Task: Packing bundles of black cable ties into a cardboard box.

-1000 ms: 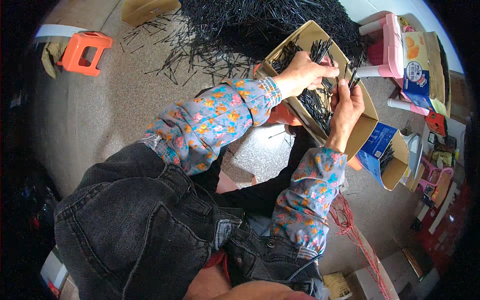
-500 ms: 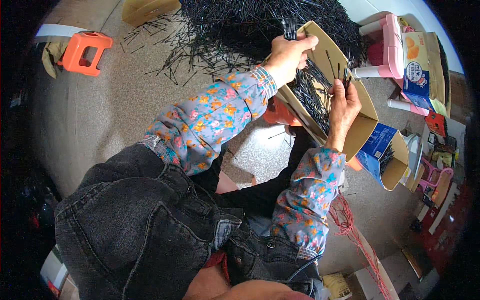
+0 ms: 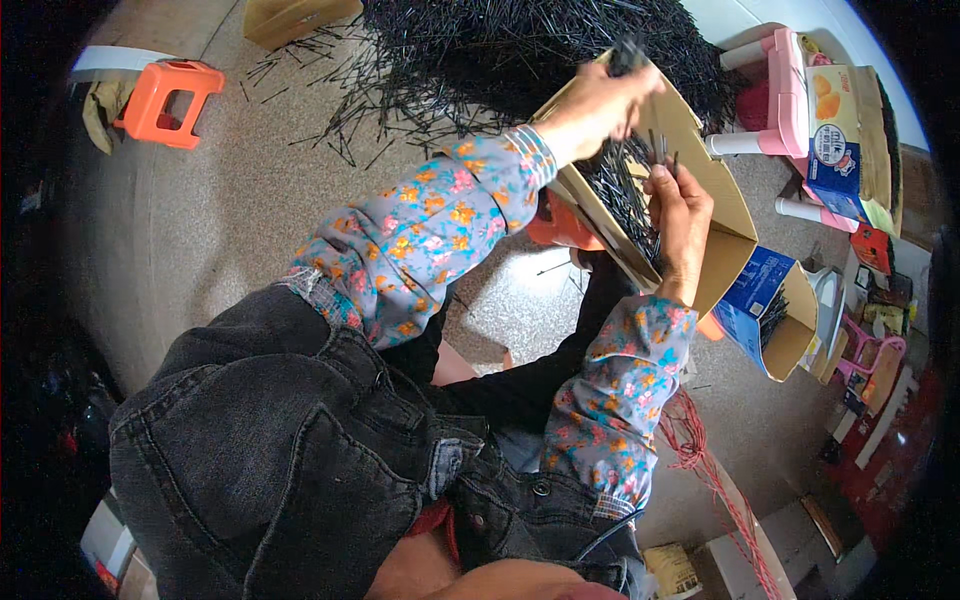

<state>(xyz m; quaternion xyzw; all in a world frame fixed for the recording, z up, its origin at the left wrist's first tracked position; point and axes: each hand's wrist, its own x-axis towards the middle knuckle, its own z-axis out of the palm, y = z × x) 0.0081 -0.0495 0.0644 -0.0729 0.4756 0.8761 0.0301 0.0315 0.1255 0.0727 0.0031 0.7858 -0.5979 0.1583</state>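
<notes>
My left hand (image 3: 597, 112) is closed round a bundle of thin black sticks (image 3: 628, 52), held over the upper end of an open cardboard box (image 3: 722, 180); motion smears the bundle and the fingertips. Inside the box lie many loose black sticks (image 3: 612, 185), all of the same slender sort. Over the box's right side, my right hand (image 3: 683, 225) pinches a few of these sticks, which poke up past thumb and forefinger. Their exact kind is too small to make out.
Beyond the box rises a large heap of black sticks (image 3: 480, 50), spilling onto the speckled floor. An orange stool (image 3: 172, 103) stands far left. To the right are a pink-and-white stool (image 3: 785, 95), a blue carton (image 3: 755, 300) holding more sticks, and red string (image 3: 690, 440).
My left hand has shifted right with its bundle, toward the right hand. My right hand has moved slightly left, still pinching sticks.
</notes>
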